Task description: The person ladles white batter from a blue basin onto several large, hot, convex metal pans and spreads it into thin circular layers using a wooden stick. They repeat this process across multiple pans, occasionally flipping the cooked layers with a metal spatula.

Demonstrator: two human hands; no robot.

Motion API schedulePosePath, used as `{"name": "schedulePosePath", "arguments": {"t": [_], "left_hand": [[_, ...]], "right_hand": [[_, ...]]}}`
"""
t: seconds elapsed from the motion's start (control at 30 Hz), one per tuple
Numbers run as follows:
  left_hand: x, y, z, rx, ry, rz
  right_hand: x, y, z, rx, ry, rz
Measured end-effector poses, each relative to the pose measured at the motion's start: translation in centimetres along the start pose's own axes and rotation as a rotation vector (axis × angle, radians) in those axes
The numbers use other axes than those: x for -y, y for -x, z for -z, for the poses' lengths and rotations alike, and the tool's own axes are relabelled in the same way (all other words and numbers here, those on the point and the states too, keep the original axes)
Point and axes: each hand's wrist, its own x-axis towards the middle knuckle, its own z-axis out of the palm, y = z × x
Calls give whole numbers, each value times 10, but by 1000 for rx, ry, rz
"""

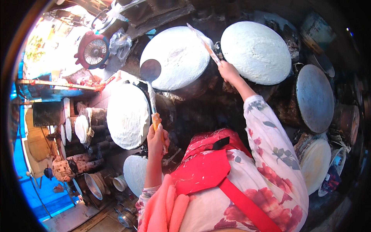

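My left hand (157,140) is closed around the orange handle of a long ladle (150,70). Its dark round head hangs over the left edge of a white-coated round griddle (176,58) at upper middle. In my right hand (228,72) is a long, thin flat spatula (205,43), pale and whitened. The spatula slants up and left across the right part of that same griddle; I cannot tell whether it touches the white layer. A second white-coated griddle (256,53) lies right of the spatula, and a third (128,116) left of the ladle's handle.
On the right are a bare grey griddle (315,98) and a pale yellowish round one (315,164). A red fan (92,50) and a clear plastic bag (120,45) sit at upper left. Another person (73,166) is at far left, near several pots and round lids.
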Motion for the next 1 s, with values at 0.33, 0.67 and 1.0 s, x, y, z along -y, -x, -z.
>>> {"name": "schedulePosePath", "arguments": {"t": [0.33, 0.67, 1.0], "left_hand": [[-5, -6, 0, -2, 42, 17], [-5, -3, 2, 21, 112, 3], [-14, 8, 7, 62, 145, 68]], "right_hand": [[20, 20, -33, -230, 109, 293], [32, 60, -37, -241, 222, 181], [29, 61, -20, -94, 309, 246]]}}
